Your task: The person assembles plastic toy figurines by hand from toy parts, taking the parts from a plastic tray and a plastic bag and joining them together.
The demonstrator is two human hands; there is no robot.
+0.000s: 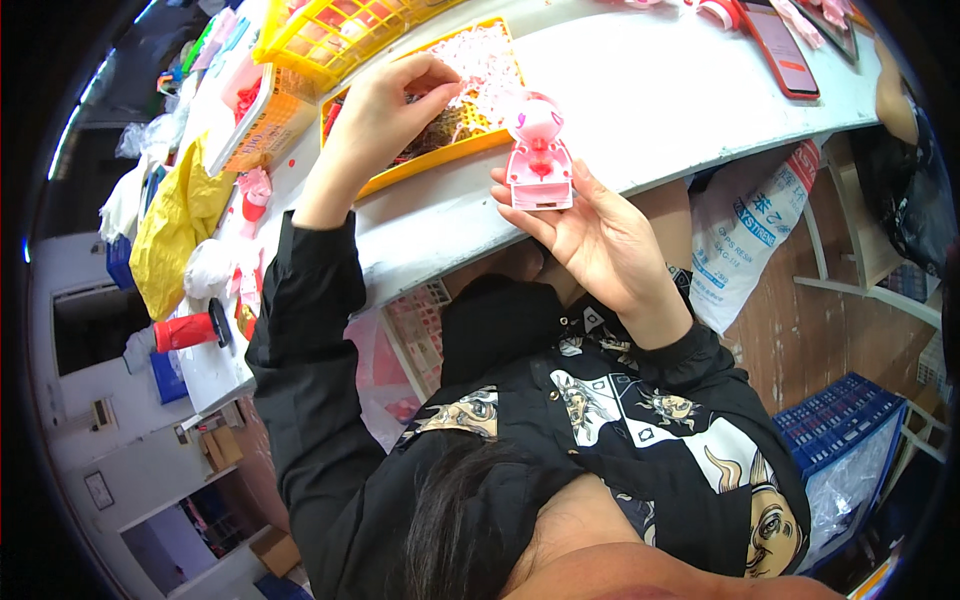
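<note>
My right hand (610, 235) holds a pink plastic toy figure (540, 165) by its sides, above the table's near edge. The toy has a rounded head with purple marks, a red piece in its middle and a pale box-like base. Over a shallow yellow tray (425, 157), my left hand (392, 115) has its thumb and forefinger brought together; whatever lies between them is too small to make out. Many small white and pale pink parts (485, 65) fill the tray's far side, with darker small pieces nearer my left hand.
A yellow basket (330, 60) of pink parts stands behind the tray, and an orange-and-white box (262, 125) to its left. A red phone (780, 50) lies far right on the white table (640, 110). Below are a white sack (750, 235) and blue crates (835, 420).
</note>
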